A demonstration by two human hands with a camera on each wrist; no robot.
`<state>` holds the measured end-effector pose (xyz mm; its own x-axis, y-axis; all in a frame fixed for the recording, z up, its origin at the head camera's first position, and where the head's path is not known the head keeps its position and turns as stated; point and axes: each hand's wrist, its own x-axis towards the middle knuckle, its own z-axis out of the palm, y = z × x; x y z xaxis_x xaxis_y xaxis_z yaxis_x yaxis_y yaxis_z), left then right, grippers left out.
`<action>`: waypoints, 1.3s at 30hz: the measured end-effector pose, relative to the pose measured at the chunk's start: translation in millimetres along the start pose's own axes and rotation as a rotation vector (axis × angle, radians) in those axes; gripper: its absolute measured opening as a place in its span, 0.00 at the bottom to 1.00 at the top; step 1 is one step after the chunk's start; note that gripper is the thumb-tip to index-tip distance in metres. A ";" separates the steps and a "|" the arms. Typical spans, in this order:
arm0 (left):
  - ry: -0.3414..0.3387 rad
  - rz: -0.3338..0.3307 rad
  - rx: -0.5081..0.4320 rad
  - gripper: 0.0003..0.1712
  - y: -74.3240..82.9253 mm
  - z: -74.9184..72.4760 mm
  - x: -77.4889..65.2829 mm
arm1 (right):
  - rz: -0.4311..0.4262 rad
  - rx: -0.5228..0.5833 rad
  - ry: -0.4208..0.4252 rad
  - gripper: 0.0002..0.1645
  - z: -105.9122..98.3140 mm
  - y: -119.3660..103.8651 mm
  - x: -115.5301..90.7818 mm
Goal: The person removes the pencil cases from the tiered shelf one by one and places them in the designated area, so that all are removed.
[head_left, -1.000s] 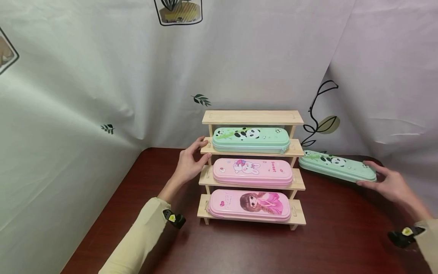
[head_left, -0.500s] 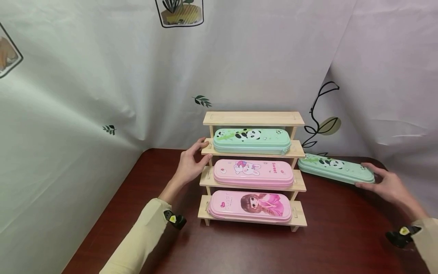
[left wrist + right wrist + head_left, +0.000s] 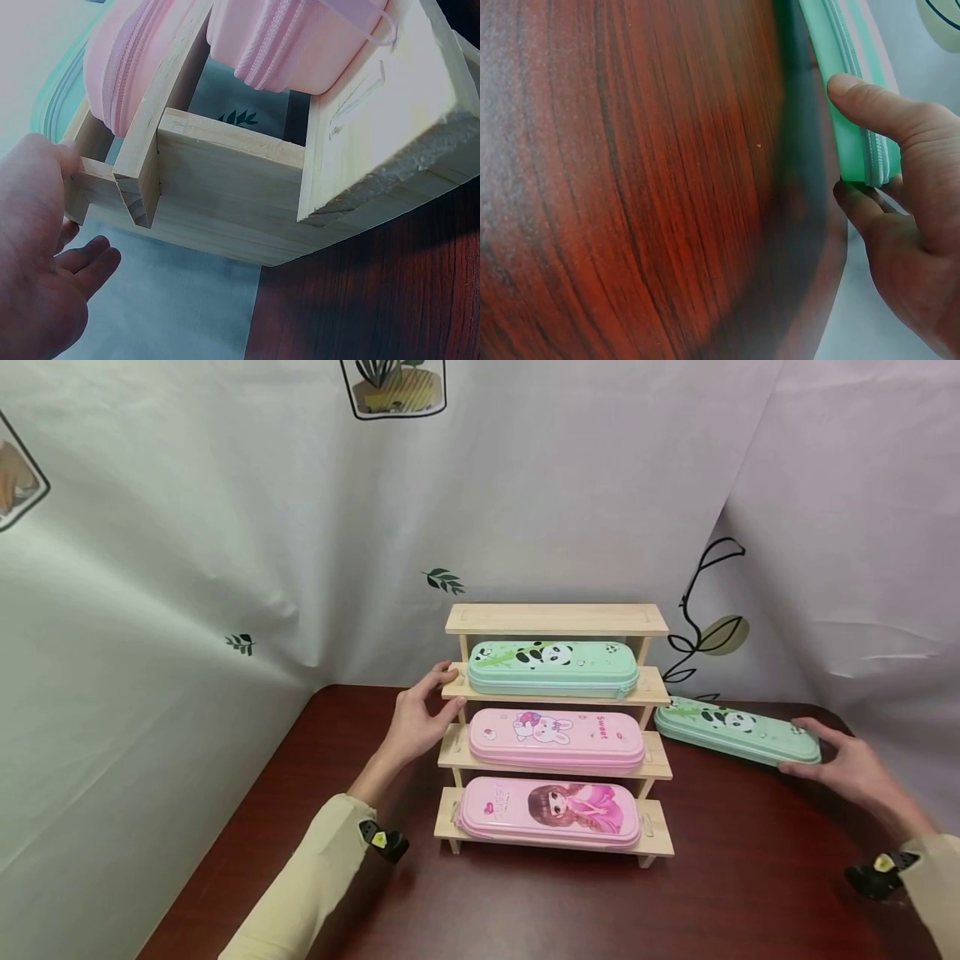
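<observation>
A wooden stepped rack [image 3: 555, 618] with several tiers stands on the table. My left hand [image 3: 420, 714] grips the left end of its second tier from the top, thumb at the front edge; the left wrist view shows the hand [image 3: 45, 240] at that board. On that tier lies a green panda pencil case [image 3: 553, 668]. Below it sit a pink bunny pencil case [image 3: 555, 737] and a pink pencil case with a girl print [image 3: 551, 812]. To the right, my right hand [image 3: 851, 767] pinches the right end of another green panda pencil case [image 3: 738, 731], its zipper side visible in the right wrist view.
The dark red wooden table [image 3: 540, 910] extends in front of the rack and to both sides. A pale printed cloth [image 3: 570, 485] hangs behind and along the left. The rack's top tier bears nothing.
The green pencil case in my right hand has shifted very slightly down and left, and the whole view has shifted a little. My left hand keeps its grip on the rack.
</observation>
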<state>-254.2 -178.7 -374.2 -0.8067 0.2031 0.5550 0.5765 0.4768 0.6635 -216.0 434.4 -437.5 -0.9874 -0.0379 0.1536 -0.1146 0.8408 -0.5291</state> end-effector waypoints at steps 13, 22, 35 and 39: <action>0.005 0.007 0.018 0.24 -0.1 -0.4 0.0 | -0.016 -0.020 0.002 0.50 2.3 0.2 2.9; 0.006 0.000 0.022 0.24 0.6 -0.9 -0.7 | -0.004 -0.031 -0.013 0.53 4.9 2.6 2.9; 0.002 0.003 0.013 0.24 0.1 0.2 -0.7 | -0.014 -0.066 0.029 0.52 11.2 5.4 -1.7; 0.006 0.004 0.008 0.24 0.3 0.0 -0.3 | -0.021 -0.068 0.034 0.53 12.4 5.9 -2.5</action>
<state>-253.8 -178.6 -374.2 -0.8033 0.2001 0.5610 0.5790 0.4831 0.6568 -215.5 432.7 -451.3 -0.9803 -0.0387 0.1935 -0.1269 0.8746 -0.4679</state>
